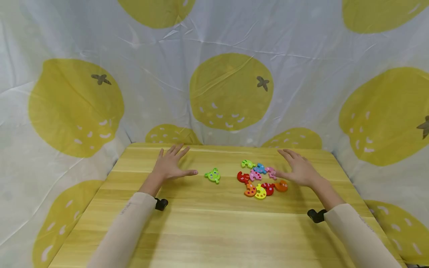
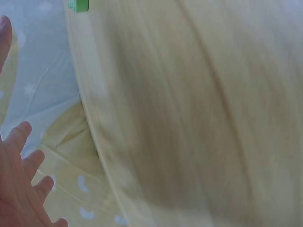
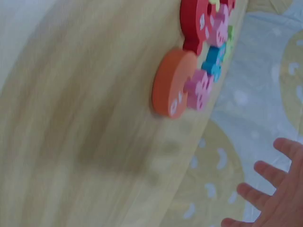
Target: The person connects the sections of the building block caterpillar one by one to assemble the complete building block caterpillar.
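Observation:
My left hand [image 1: 170,165] is held over the back left of the wooden table, fingers spread, holding nothing. Just right of its thumb lies a green animal-head puzzle piece [image 1: 212,176] with a printed face. My right hand [image 1: 298,170], also spread and holding nothing, hovers by the right side of a cluster of colourful pieces. Among them are a light green piece [image 1: 247,163], a blue piece [image 1: 259,168], a spotted yellow piece [image 1: 260,192] and a red piece [image 1: 242,177]. Nearest this hand in the right wrist view is a numbered orange piece [image 3: 174,85]; its thumb overlaps a pink piece [image 1: 270,171] in the head view.
The wooden table [image 1: 234,234] reaches back to a pale curtain [image 1: 301,93] printed with big yellow fruits. Cloth also hangs along both sides. A black wrist mount [image 1: 161,204] sits below the left wrist, another mount [image 1: 316,216] below the right.

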Available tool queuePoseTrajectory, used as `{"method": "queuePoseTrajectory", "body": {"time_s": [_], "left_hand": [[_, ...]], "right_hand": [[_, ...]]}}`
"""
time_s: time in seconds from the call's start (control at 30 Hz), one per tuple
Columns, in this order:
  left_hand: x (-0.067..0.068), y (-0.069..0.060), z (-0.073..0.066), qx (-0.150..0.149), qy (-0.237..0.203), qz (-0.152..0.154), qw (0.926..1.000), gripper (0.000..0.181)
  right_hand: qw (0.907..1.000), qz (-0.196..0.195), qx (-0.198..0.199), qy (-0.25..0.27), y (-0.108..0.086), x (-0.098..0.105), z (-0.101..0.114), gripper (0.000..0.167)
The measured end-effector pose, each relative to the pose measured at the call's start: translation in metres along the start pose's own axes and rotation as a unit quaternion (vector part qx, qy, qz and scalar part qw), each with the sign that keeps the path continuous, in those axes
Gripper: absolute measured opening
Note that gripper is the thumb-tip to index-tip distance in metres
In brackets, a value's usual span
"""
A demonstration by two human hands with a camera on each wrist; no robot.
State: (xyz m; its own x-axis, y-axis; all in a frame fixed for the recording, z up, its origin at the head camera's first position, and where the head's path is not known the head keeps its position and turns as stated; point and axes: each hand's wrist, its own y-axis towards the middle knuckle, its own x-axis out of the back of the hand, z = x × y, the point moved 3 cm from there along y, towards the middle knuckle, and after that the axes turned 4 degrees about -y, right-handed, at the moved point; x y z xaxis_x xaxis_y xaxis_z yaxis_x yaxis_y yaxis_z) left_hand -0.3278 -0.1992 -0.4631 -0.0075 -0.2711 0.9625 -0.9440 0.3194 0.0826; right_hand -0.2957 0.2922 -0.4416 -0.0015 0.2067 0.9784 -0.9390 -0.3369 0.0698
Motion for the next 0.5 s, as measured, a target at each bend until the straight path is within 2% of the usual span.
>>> {"method": "queuePoseTrajectory", "body": {"time_s": [0.2, 0.3, 0.5], "left_hand": [[-0.017, -0.001, -0.012, -0.019, -0.034, 0.003, 0.9993, 0.102], [-0.025, -0.001, -0.019, -0.032, -0.046, -0.007, 0.9984, 0.098], [-0.041, -0.001, -0.04, -0.068, -0.099, -0.02, 0.9926, 0.075]], "right_hand": [[0.9997, -0.004, 0.006, 0.025, 0.0, -0.019, 0.017, 0.089], [0.9992, -0.008, 0.009, 0.037, 0.001, -0.027, 0.028, 0.086], [0.9976, -0.014, 0.015, 0.066, 0.004, -0.043, 0.051, 0.08]]}}
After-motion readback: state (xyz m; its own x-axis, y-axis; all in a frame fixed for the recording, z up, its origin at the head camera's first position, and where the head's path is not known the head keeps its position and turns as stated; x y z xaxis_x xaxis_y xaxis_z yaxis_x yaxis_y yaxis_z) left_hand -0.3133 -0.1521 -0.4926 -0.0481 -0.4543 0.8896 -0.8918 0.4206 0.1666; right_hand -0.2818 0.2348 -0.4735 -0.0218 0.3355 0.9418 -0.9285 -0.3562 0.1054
